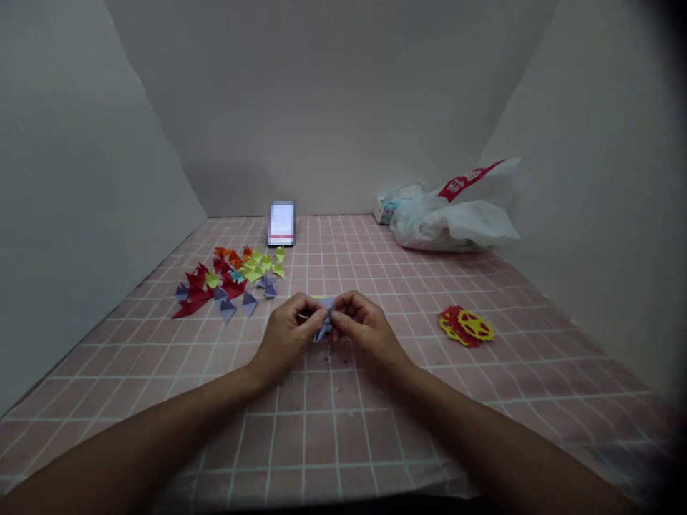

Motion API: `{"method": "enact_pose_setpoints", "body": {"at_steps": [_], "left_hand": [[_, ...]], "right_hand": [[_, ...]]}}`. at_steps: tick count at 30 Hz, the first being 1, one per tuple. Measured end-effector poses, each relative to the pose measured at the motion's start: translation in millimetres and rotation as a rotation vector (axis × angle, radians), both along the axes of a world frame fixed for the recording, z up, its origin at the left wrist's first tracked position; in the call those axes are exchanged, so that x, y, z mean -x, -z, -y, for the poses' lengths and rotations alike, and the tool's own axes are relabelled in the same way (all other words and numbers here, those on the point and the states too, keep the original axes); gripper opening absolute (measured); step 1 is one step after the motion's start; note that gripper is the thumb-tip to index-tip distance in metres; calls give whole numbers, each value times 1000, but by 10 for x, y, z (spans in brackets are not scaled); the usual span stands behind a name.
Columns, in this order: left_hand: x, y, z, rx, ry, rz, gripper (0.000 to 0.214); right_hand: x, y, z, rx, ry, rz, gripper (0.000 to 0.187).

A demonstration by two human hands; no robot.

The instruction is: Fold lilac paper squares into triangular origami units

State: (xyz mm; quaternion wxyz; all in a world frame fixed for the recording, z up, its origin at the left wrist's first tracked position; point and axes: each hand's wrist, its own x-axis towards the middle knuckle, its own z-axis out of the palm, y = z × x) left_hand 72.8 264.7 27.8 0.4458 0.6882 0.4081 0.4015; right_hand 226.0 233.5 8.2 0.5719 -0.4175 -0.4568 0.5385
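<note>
Near the middle of the table, a small piece of folded purple-blue paper (323,329) is pinched between both hands. My left hand (290,325) has its thumb and forefinger closed on the paper's left side. From the other side, my right hand (366,325) grips it, with thumb and fingers pressed together. Fingers cover part of the paper, so its full shape is hidden. A sliver of yellow shows just behind it. To the left lies a loose group of folded paper pieces in red (189,306), orange (234,259), yellow (256,267) and purple (250,303).
A lit phone or tablet (282,223) stands upright at the back. At the back right, a white plastic bag (445,218) rests beside a tissue box (383,209). Red and yellow gear-shaped cut-outs (475,325) lie to the right on the pink checked tablecloth (333,436).
</note>
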Motion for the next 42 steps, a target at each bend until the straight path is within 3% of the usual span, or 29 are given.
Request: {"method": "enact_pose_setpoints", "body": {"at_steps": [3,7,24,28,33,42], "left_hand": [[-5,-5,26,-126,-34,-23,15],[-13,23,39,-178,-37,-41,15],[-21,20,57,-191,-31,-54,15],[-15,20,37,-213,-34,-73,6],[14,9,-32,-287,-4,-114,11],[20,53,-7,-365,-97,-171,7]], "right_hand": [[17,14,14,34,-18,-34,24],[32,27,18,47,-40,-47,24],[26,13,-11,21,-31,14,23],[17,18,-17,0,-7,47,20],[4,25,-26,-60,-13,95,17],[16,-50,33,55,-27,97,19]]}}
